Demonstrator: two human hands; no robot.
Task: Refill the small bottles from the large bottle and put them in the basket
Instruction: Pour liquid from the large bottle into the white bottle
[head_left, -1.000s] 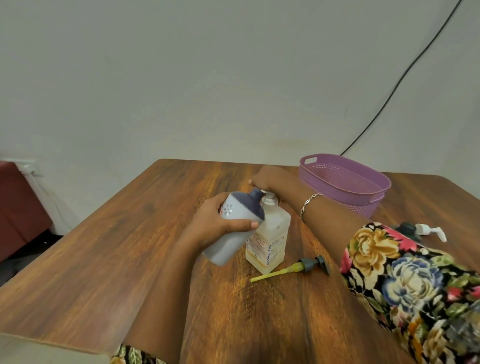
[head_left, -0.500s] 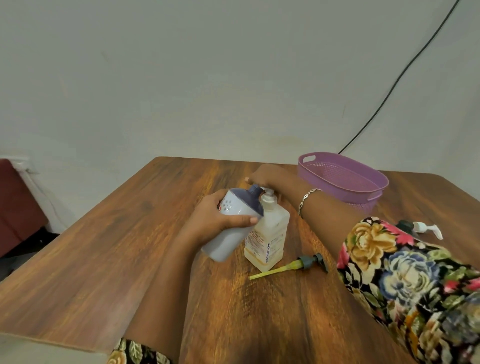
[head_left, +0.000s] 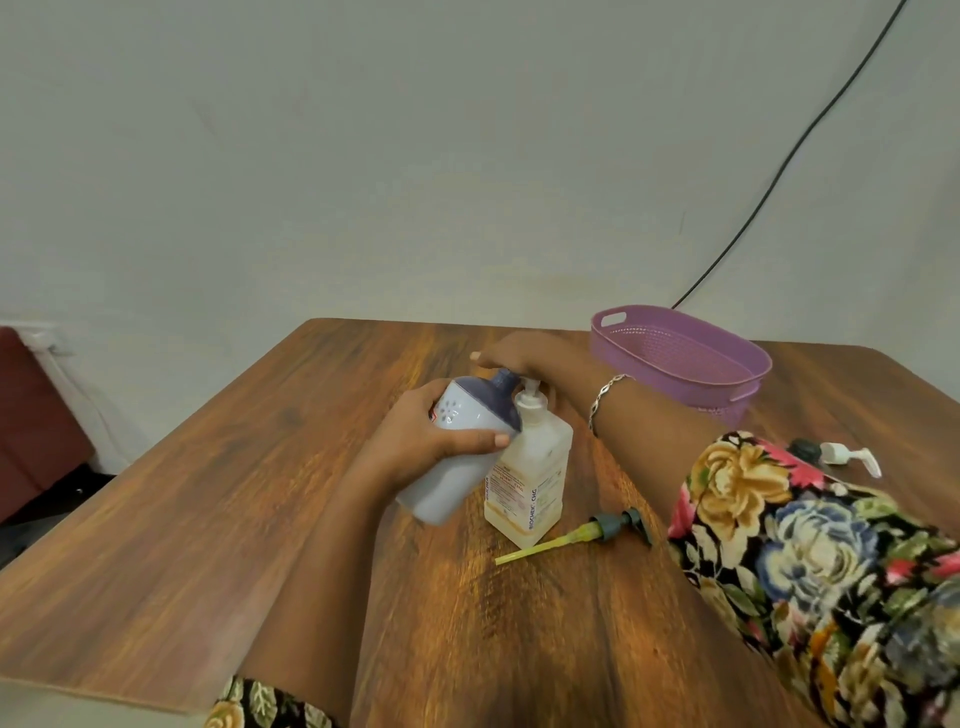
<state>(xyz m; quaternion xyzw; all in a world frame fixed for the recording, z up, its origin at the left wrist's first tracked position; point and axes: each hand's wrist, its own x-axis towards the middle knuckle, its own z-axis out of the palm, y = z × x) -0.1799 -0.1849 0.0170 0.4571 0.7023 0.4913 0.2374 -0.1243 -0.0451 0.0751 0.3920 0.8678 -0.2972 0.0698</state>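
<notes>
My left hand (head_left: 415, 441) grips a white bottle with a dark blue top (head_left: 457, 457), tilted so its neck leans against the pump spout of a square translucent bottle of yellowish liquid (head_left: 535, 478). That square bottle stands upright mid-table. My right hand (head_left: 524, 358) rests on top of its white pump head, fingers stretched over it. The purple basket (head_left: 727, 384) sits at the back right with nothing visible inside.
A loose dark pump with a yellow-green tube (head_left: 597, 532) lies on the wooden table (head_left: 208, 519) just right of the square bottle. A white pump head on a dark cap (head_left: 836, 454) shows beyond my floral sleeve. A black cable runs down the wall.
</notes>
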